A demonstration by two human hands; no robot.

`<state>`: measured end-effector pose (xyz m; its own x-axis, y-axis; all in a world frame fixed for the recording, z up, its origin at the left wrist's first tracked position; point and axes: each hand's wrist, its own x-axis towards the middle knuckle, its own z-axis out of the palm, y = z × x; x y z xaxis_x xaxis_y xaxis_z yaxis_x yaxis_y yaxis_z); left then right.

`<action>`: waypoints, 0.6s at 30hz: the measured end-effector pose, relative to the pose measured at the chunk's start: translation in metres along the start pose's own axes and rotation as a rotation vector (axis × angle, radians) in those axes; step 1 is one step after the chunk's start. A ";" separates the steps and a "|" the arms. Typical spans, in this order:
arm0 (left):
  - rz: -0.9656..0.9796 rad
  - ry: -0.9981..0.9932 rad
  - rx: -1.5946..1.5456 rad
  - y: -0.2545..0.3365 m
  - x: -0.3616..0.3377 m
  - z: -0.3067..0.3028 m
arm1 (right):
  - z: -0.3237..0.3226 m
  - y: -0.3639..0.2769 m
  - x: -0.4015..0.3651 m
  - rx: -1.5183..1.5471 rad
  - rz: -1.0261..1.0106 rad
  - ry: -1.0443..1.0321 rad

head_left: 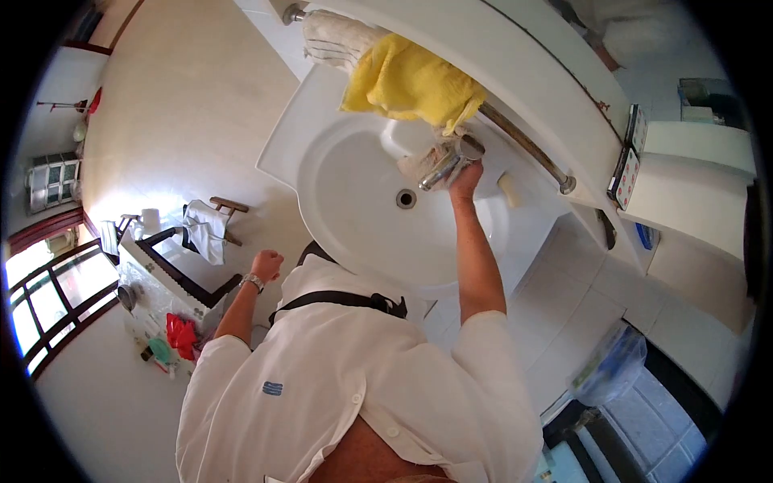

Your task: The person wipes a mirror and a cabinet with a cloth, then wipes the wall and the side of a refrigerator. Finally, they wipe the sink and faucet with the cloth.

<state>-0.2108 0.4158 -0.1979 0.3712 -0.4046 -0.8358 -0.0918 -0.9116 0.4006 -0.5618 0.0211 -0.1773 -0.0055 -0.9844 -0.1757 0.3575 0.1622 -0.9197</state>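
My right hand (465,181) reaches over the white washbasin (354,233) to the chrome faucet (441,171). A pale, wet-looking cloth (416,167) is bunched against the faucet, and my fingers are closed on it there, partly hidden behind the metal. My left hand (266,265), with a watch (253,282) on its wrist, hangs out to the left of the basin. Its fingers are curled into a loose fist, and no object shows in them. The drain (406,199) lies below the faucet.
Above the basin, a yellow towel (411,80) and a striped white towel (338,39) hang on a metal rail (527,145). A bar of soap (509,190) rests on the basin's right rim. Leftward stand a stool (229,205) and a table (161,278) holding a red bag (182,336).
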 end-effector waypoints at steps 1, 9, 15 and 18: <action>0.001 -0.010 -0.013 -0.003 0.003 0.001 | 0.004 0.004 -0.005 0.001 0.000 0.003; 0.008 0.016 0.048 0.013 -0.009 -0.001 | -0.012 0.011 0.009 -0.010 0.047 -0.043; 0.010 0.021 0.093 0.014 -0.011 -0.007 | -0.030 -0.050 0.047 -1.126 -0.237 -0.657; 0.015 0.047 0.062 0.013 -0.009 -0.007 | -0.031 -0.028 0.040 -1.010 -0.283 -0.535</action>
<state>-0.2085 0.4080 -0.1827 0.4122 -0.4159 -0.8106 -0.1542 -0.9087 0.3878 -0.6009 -0.0205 -0.1690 0.5122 -0.8584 0.0278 -0.4972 -0.3227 -0.8054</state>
